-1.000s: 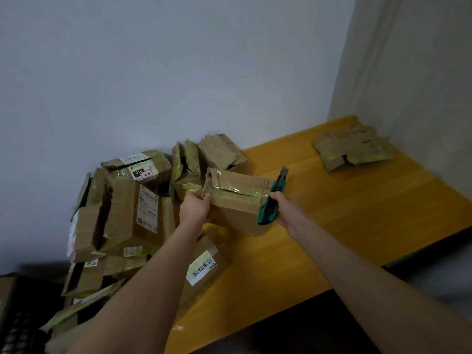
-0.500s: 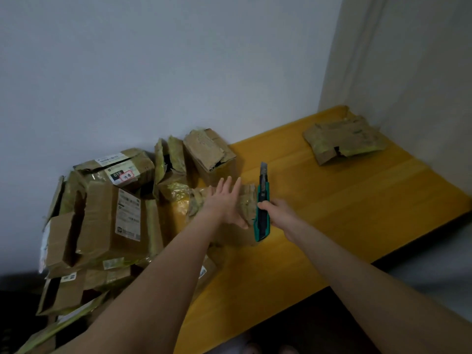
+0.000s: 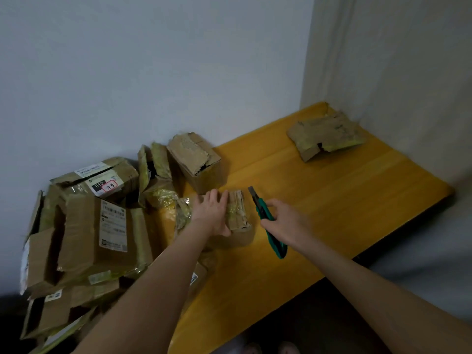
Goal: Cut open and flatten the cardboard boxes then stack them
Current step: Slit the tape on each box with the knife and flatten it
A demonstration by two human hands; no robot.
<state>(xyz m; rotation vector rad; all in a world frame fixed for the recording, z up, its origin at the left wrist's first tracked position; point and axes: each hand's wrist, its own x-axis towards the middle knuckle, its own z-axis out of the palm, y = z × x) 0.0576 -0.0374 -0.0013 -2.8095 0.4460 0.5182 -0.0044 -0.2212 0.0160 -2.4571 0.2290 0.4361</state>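
A small taped cardboard box lies on the yellow wooden table. My left hand rests flat on its top with straight fingers. Just right of the box, my right hand grips a green utility knife, its blade out and pointing away from me, a short gap from the box's right edge. A flattened box lies at the far right corner of the table.
A heap of several unflattened cardboard boxes with shipping labels fills the left end of the table. Another open box stands behind my left hand. Walls close off the back and right. The table's front edge runs diagonally below my arms.
The box went from held up in my left hand to lying on the table under my flat palm. My right hand with the knife moved slightly right, off the box.
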